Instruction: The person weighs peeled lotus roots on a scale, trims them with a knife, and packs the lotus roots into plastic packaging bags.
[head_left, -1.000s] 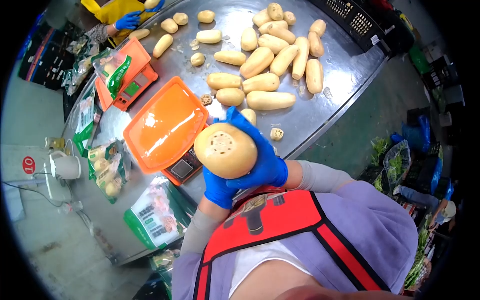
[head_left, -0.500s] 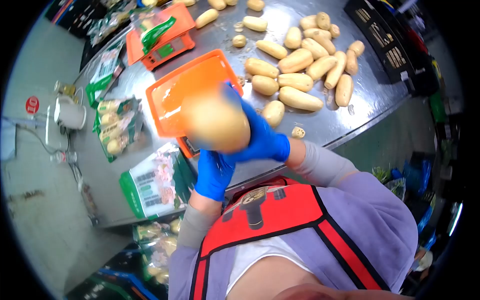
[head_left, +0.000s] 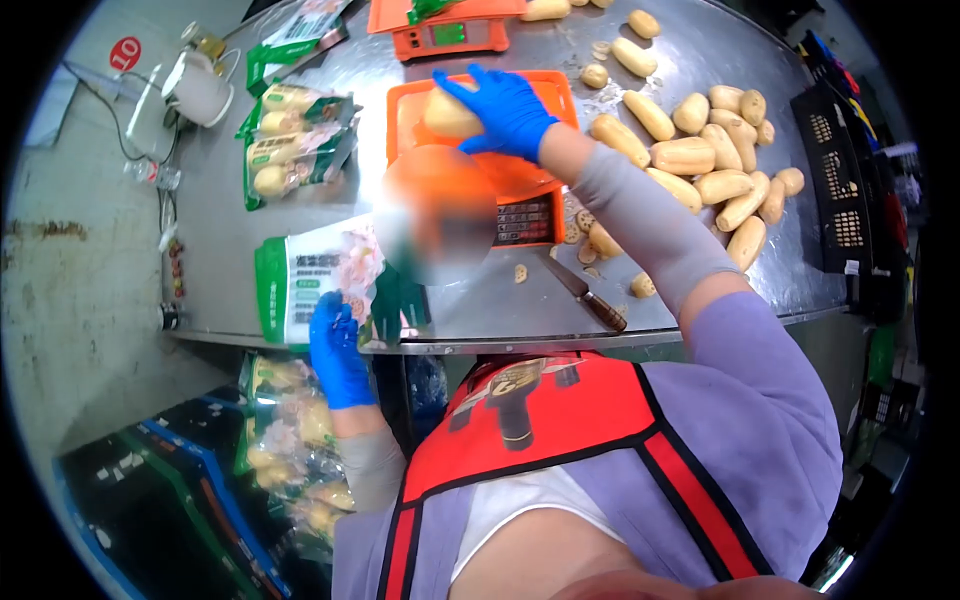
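The right hand (head_left: 500, 112), in a blue glove, is over the orange tray (head_left: 397, 120) of a weighing scale at the middle of the metal table (head_left: 215, 265). Its fingers are spread and bent over a pale lotus root (head_left: 450, 116), with the thumb on the near side. Hand and root appear to touch; whether the grip is firm cannot be told. The root is inside the tray, toward its left side.

The left hand (head_left: 336, 350), also gloved in blue, is at the near edge of the table, against a printed bag (head_left: 318, 268) that lies flat. The fingers are partly curled at the bag's near edge; whether they pinch it cannot be determined. A blurred patch between the bag and the tray hides detail there.

The scale's keypad (head_left: 525, 220) shows at its near right. A knife (head_left: 600, 308) with a brown handle lies right of the bag, near the table edge, its blade pointing far and left. A group of loose roots (head_left: 685, 155) lies at the right, with a black crate (head_left: 845, 210) beyond it at the right end. Filled bags (head_left: 285, 150) lie left of the tray. A second scale (head_left: 450, 38) stands at the far side.
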